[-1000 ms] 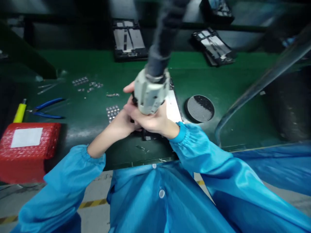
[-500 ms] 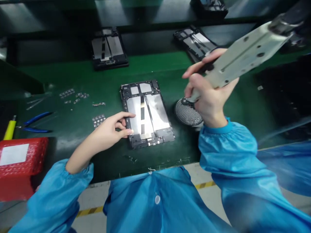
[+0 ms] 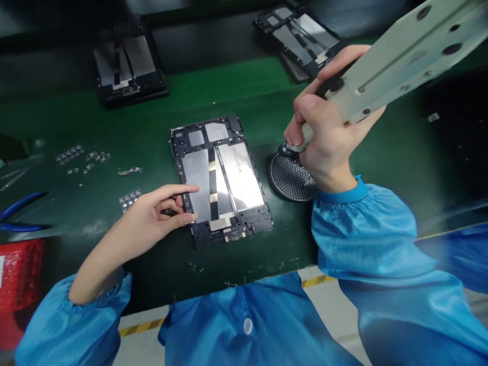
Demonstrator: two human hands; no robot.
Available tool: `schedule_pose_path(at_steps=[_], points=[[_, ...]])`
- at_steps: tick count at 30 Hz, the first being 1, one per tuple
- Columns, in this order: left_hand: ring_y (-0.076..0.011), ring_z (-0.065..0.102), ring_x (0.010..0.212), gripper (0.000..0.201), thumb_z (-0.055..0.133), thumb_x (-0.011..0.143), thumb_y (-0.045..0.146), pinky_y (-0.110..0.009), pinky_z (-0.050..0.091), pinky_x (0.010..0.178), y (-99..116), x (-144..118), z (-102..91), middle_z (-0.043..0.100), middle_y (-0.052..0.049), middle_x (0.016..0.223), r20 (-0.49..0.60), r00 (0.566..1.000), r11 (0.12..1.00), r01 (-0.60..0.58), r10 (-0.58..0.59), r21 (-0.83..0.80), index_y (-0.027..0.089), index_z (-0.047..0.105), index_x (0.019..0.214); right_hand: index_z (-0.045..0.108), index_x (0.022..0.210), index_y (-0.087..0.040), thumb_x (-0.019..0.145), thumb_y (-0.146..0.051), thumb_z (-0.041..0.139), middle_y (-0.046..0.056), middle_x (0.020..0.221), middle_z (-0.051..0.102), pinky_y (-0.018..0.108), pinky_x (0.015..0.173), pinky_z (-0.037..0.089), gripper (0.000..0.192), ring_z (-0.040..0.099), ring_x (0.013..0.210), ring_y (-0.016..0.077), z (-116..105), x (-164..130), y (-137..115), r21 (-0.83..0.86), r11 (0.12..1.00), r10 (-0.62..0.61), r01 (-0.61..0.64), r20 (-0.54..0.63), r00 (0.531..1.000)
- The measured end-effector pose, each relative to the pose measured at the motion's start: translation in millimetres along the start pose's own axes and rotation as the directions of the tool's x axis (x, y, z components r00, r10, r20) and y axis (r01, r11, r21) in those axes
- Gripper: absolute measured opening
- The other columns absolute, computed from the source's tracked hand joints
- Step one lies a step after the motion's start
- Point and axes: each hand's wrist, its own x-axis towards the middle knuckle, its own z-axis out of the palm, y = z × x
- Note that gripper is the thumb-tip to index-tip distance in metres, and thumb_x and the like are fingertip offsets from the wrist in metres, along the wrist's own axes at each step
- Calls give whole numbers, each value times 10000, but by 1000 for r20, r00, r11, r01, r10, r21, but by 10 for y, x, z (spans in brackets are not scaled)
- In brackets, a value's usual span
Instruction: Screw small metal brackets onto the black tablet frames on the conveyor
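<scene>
An opened tablet chassis [image 3: 224, 178] with silver plates lies on the green mat in front of me. My left hand [image 3: 152, 218] rests at its left edge, with the index finger and thumb touching the frame and holding nothing. My right hand [image 3: 328, 132] grips a grey electric screwdriver [image 3: 396, 56] that slants up to the right. Its tip points down at a round perforated screw dish [image 3: 292, 177] to the right of the tablet.
Two more opened tablet frames [image 3: 125, 66] [image 3: 297, 35] lie at the back of the green mat [image 3: 236, 86]. Small metal parts [image 3: 82, 155] and a strip of parts [image 3: 129, 199] sit left of my hand. Blue pliers [image 3: 19, 211] and a red box [image 3: 21, 274] are at far left.
My right hand has lifted the screwdriver off the tablet and swung it right, over the screw dish. My left hand has let go of the tool and settled at the tablet's left edge.
</scene>
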Motion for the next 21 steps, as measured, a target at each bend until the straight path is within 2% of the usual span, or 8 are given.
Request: schedule_pose_path(at_steps=[4,10,16,21], points=[[-287,803,1062,725,958,899,676,-443,729,984,-15,7,12,796,-75,1116,3,1000,1000,-2,2,3,354,804,1530,677,1145,-177,949,-497,934,-33,755,497,145,338,174,455,291,421,-9,-9,2,-24,34,999,-1,0,29,1000],[-291,805,1044,694,956,906,657,-443,736,959,0,32,37,794,-69,1090,0,1000,1000,-9,9,-15,353,813,1513,707,1131,-173,936,-400,928,-36,729,483,145,324,203,372,291,401,-3,-22,30,-19,85,996,-18,16,33,999],[-270,801,1047,667,947,934,627,-433,720,1008,9,10,33,790,-58,1126,18,1000,999,-24,24,-41,357,799,1525,672,1127,-197,911,-530,949,-49,711,495,162,319,154,484,225,387,-1,-70,-14,16,7,1000,19,-20,38,999],[-248,796,959,686,940,936,592,-362,673,845,51,20,25,737,-39,1034,39,999,999,-6,7,-42,342,778,1554,663,1224,-221,916,-539,935,-28,801,593,180,344,205,519,329,447,24,-116,-41,56,-75,994,86,-83,49,995]])
